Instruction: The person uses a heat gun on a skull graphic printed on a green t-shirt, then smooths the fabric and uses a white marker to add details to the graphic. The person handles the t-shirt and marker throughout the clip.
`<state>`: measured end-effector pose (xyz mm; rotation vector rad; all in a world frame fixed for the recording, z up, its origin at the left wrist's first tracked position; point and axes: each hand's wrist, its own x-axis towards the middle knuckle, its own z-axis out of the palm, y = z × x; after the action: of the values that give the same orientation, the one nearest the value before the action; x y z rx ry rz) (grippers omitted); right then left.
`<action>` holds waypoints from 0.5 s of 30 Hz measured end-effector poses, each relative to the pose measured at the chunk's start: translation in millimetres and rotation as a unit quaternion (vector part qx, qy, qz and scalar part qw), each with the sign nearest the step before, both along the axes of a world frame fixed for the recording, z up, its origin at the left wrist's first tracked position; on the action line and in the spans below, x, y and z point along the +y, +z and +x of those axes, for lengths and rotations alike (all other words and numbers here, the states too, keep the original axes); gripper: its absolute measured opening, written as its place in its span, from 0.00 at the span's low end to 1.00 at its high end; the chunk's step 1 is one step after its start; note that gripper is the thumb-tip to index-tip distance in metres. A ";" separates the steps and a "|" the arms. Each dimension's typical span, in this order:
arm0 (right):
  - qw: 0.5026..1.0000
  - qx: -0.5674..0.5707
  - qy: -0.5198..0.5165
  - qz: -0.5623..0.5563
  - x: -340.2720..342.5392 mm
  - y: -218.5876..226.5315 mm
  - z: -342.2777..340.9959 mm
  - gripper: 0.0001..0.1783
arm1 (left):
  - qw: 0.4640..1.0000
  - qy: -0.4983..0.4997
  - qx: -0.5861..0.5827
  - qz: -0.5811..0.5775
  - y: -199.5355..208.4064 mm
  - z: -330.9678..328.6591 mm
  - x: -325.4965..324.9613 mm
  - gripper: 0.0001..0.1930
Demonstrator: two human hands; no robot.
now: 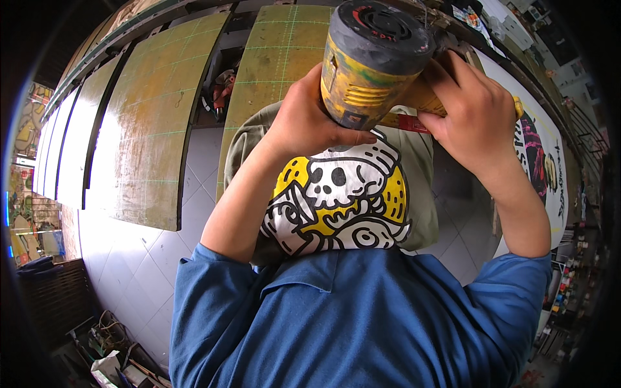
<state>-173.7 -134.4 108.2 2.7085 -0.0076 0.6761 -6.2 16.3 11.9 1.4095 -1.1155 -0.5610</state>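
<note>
A worn yellow and black heat gun (369,87), its vented black end facing up toward me, is held high above a shirt. My left hand (301,123) wraps the left side of its body, the thumb lying across the lower part. On the right, my right hand (475,113) is closed round the yellow handle. Below the tool lies an olive T-shirt (414,213), spread over a board, with a skull cartoon print (339,184) in white, yellow and black. A small red patch (413,123) shows between the tool and my right fingers.
Long olive boards (152,123) with green grid lines stand in a row at the left, and another board (262,71) extends beyond the shirt. A white printed sheet (557,213) lies at the right. Tiled floor (129,258) shows below. Cluttered items (116,362) sit at lower left.
</note>
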 end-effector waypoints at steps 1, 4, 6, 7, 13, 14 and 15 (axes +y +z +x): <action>1.000 -0.009 0.005 -0.009 0.0 -0.6 0.1 0.29 | 1.000 0.002 -0.007 -0.001 -1.1 0.6 -0.9 0.43; 1.000 -0.023 0.006 -0.014 -0.1 -2.4 -0.8 0.29 | 1.000 0.003 -0.019 0.008 0.9 -1.0 -2.1 0.43; 1.000 -0.023 0.003 -0.013 -0.8 -3.3 -1.9 0.28 | 1.000 0.005 -0.022 0.013 1.5 -2.6 -1.8 0.43; 1.000 -0.020 0.003 -0.013 -1.4 -3.6 -2.8 0.28 | 1.000 0.007 -0.024 0.013 0.8 -3.2 -1.5 0.43; 1.000 -0.014 -0.002 -0.001 -1.5 -4.5 -4.6 0.27 | 0.999 0.001 -0.029 0.015 0.4 -2.9 -2.4 0.44; 1.000 -0.010 -0.003 0.001 -1.8 -4.7 -5.0 0.26 | 0.999 0.003 -0.031 0.017 0.3 -3.0 -2.5 0.44; 1.000 -0.014 -0.004 0.003 -1.1 -4.7 -4.3 0.26 | 0.999 0.003 -0.026 0.017 -0.2 -2.3 -2.6 0.44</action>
<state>-178.1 -135.5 103.5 2.7032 -0.0292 0.7137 -8.5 13.7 11.7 1.4646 -1.1475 -0.5433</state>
